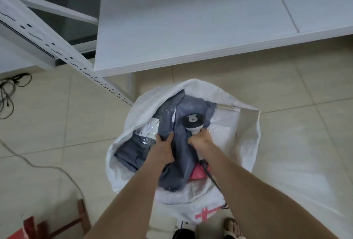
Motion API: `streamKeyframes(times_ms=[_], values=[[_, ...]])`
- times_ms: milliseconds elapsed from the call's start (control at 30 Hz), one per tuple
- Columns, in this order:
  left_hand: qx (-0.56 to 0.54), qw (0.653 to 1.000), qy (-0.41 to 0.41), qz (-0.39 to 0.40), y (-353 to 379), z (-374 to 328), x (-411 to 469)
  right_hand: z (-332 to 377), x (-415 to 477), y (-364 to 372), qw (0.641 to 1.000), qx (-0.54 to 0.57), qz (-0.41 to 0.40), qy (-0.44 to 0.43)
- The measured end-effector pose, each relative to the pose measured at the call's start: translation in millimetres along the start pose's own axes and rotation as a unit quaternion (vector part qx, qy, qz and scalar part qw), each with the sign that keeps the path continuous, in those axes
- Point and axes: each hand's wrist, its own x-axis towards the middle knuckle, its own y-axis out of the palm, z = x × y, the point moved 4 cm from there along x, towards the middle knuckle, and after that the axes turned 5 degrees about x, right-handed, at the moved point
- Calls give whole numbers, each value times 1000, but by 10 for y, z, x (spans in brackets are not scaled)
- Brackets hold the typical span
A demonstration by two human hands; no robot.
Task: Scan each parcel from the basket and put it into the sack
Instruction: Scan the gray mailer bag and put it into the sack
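Note:
A white woven sack [248, 130] stands open on the floor below me. Inside it lie grey plastic parcels; the top grey parcel [181, 162] runs down the middle, and another with a white label [151, 129] lies to its left. A pink parcel [197, 173] peeks out at the lower right. My left hand [164, 149] presses on the top grey parcel, fingers curled over its edge. My right hand [200, 139] grips a white handheld scanner [192, 122] whose black head points down into the sack; its black cable [211, 175] trails toward me.
A white table [191, 19] stands beyond the sack, with a white perforated shelf post [57, 46] slanting at the left. Cables [11, 89] lie on the tiled floor at left. A red basket edge [34, 227] shows at bottom left. My sandalled foot [233, 227] is at the bottom.

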Motion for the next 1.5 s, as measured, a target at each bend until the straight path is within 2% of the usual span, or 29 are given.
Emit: streamKeyframes(times_ms=[233, 333, 433, 533, 600, 667, 767, 833, 933, 1067, 1200, 1333, 1433, 1500], values=[[37, 998, -23, 42, -15, 241, -22, -6, -177, 58, 999, 29, 17, 30], [46, 997, -58, 24, -38, 172, -259, -16, -401, -154, 999, 20, -25, 43], [21, 996, -89, 20, -82, 59, -500, -117, -646, -416, 994, 59, -76, 58], [20, 995, -93, -40, -119, -143, -768, -290, -938, -629, 981, 76, -149, 95], [60, 990, -43, -121, -100, -337, -935, -387, -1164, -722, 974, 64, -181, 121], [88, 983, 4, -161, 31, -483, -1057, -572, -1263, -782, 965, 87, -203, 144], [80, 991, 5, -106, 328, -490, -1106, -874, -1336, -712, 956, 141, -171, 193], [51, 997, 15, -64, 494, -466, -1089, -1046, -1316, -600, 957, 191, -115, 187], [25, 994, 102, -18, 687, -476, -1082, -1179, -1289, -502, 964, 173, -101, 175], [179, 965, 193, -1, 869, -454, -1158, -1166, -1246, -389, 960, 243, -82, 114], [283, 953, 110, -1, 1010, -456, -1215, -1093, -1247, -335, 966, 240, -41, 90], [292, 955, 41, -22, 1060, -330, -1214, -1120, -1221, -325, 973, 219, -34, 70], [260, 962, 83, -5, 1095, -231, -1352, -1174, -1320, -367, 981, 169, -60, 76], [187, 976, 113, -10, 1008, -193, -1475, -1161, -1449, -413, 981, 158, -65, 90]])
